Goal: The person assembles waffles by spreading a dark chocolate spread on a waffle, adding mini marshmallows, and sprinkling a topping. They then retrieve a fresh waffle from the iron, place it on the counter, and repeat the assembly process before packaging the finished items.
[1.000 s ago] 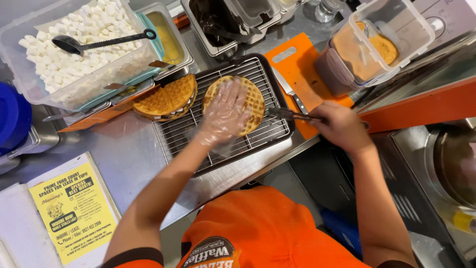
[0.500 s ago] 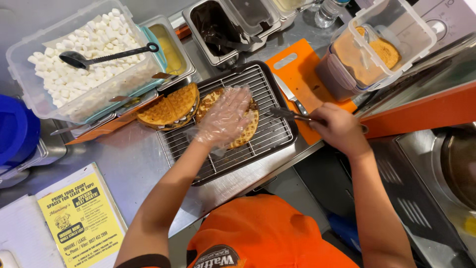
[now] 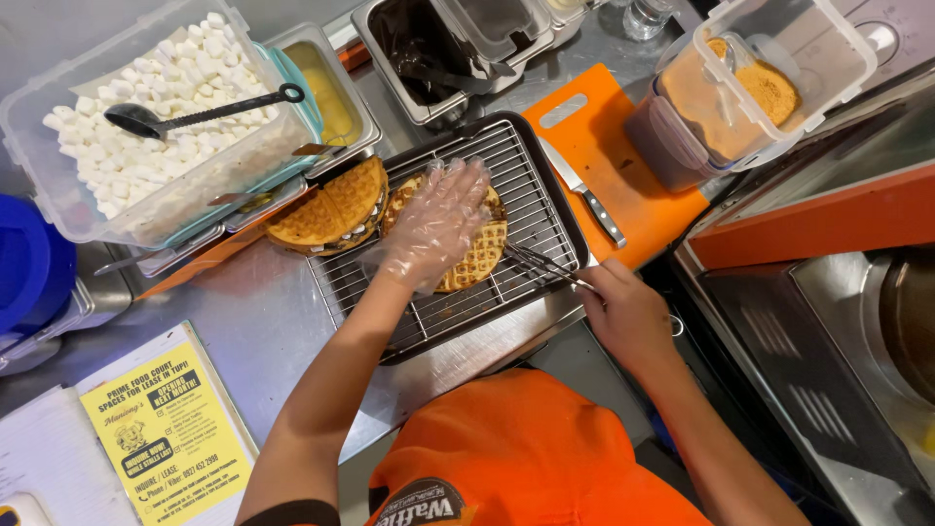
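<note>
My left hand (image 3: pixel 437 222), in a clear plastic glove, lies flat on a round golden waffle (image 3: pixel 479 255) that rests on a wire rack (image 3: pixel 534 195) in a dark tray. My right hand (image 3: pixel 629 314) is bare and grips thin metal tongs (image 3: pixel 542 263) whose tips reach the waffle's right edge. A second waffle (image 3: pixel 326 206), folded with white filling, sits on the rack's left end.
A clear tub of marshmallows (image 3: pixel 146 117) with a black ladle stands at the far left. An orange cutting board (image 3: pixel 623 166) with a knife (image 3: pixel 582 190) lies right of the tray. Metal sauce pans, a lidded tub of brown crumbs (image 3: pixel 750 93) and a yellow flyer (image 3: pixel 164 433) surround it.
My left hand has pressed the round waffle and shifted slightly left with it on the rack. The right hand has moved the tongs in against the waffle's edge.
</note>
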